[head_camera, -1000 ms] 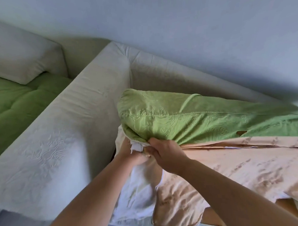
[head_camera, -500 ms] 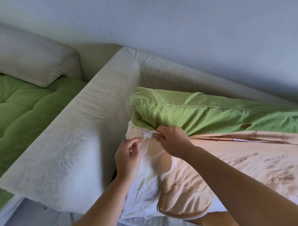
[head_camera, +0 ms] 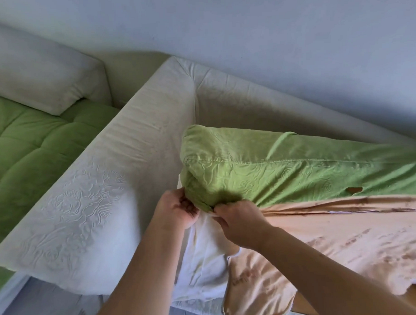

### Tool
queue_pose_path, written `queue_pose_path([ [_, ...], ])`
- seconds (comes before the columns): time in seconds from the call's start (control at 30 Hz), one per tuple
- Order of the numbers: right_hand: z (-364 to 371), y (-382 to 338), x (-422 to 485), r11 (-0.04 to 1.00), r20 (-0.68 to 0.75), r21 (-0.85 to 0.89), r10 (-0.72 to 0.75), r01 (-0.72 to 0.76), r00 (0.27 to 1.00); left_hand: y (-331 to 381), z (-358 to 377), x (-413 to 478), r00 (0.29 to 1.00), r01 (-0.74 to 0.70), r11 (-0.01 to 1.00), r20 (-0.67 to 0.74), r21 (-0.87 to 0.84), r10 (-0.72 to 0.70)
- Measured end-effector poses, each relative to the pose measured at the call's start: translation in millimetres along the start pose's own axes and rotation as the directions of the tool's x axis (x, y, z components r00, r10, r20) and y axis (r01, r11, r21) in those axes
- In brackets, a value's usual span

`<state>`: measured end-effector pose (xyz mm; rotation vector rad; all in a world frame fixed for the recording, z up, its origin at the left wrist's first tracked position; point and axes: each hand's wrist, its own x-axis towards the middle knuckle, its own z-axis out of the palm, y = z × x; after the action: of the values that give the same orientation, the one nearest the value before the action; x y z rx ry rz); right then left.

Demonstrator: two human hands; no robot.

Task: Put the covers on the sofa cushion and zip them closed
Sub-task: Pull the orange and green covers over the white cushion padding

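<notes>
At the near left corner of the sofa cushion (head_camera: pixel 203 258), both hands meet. The left hand (head_camera: pixel 174 211) has its fingers curled and pinches the edge of the green cover (head_camera: pixel 273 176). The right hand (head_camera: pixel 240 221) pinches the same edge just beside it, where green meets the peach side (head_camera: pixel 346 242). The cushion lies on the seat, right of the pale sofa arm (head_camera: pixel 104 189). The zip likely starts here, but its pull is hidden. One hand should hold the corner tight and flat. The other should pull the zip slowly, so no white cloth gets caught.
</notes>
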<state>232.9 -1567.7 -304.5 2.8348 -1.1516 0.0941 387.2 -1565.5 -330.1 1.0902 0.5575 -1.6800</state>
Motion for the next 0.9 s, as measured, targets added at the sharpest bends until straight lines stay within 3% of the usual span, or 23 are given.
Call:
queue_pose_path([
  [0.07,11,-11,2,0.998,0.191,-0.031,-0.047,0.054,0.981,-8,-27,14,0.992,0.072,0.989,-0.096,-0.128,-0.085],
  [0.13,20,-21,3,0.987,0.473,-0.090,-0.075,0.132,0.878,-21,-53,25,0.976,0.154,0.968,-0.124,-0.200,-0.181],
  [0.2,27,-23,3,0.980,0.549,-0.122,-0.063,0.154,0.833,-26,-63,34,0.970,0.190,0.960,-0.111,-0.206,-0.216],
  [0.4,25,-14,-6,0.990,0.376,-0.103,-0.054,0.100,0.925,-9,-53,20,0.986,0.165,0.986,0.003,0.029,-0.165],
  [0.63,19,-9,-5,0.985,0.178,-0.088,-0.132,0.149,0.975,-27,-48,27,0.980,0.131,0.987,-0.161,0.093,-0.115],
  [0.7,24,-12,-7,0.984,0.311,-0.063,-0.137,0.164,0.941,-39,-60,37,0.964,0.104,0.991,-0.253,0.083,-0.080],
  [0.77,26,-17,-11,0.978,0.331,-0.096,-0.144,0.185,0.932,-44,-67,43,0.941,0.088,0.990,-0.334,0.107,-0.048],
  [0.9,23,-15,-14,0.985,0.494,-0.083,-0.089,0.149,0.865,-39,-62,41,0.935,0.121,0.972,-0.352,0.201,-0.043],
])
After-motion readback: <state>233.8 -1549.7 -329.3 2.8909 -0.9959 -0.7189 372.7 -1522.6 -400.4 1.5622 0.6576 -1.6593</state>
